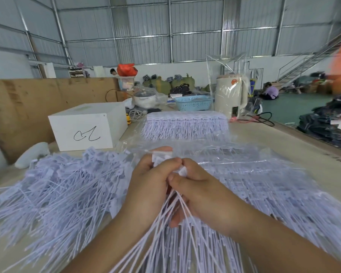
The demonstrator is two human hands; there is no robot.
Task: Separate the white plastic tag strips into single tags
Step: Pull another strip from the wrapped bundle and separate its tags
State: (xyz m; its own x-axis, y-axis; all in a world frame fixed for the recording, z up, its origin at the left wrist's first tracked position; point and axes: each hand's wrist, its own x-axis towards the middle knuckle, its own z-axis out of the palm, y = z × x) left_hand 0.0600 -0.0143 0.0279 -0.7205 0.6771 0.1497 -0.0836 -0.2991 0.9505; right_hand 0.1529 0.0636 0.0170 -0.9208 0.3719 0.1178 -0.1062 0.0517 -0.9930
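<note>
Bare table surface (295, 140) lies open at 2 o'clock, reaching to the table edge. At 9 o'clock a loose tag pile (57, 186) covers the surface. At 12 o'clock a bagged tag stack (185, 125) blocks passage; at 11 o'clock stands a white box (87, 127). A kettle (231, 95) stands at 1 o'clock.
</note>
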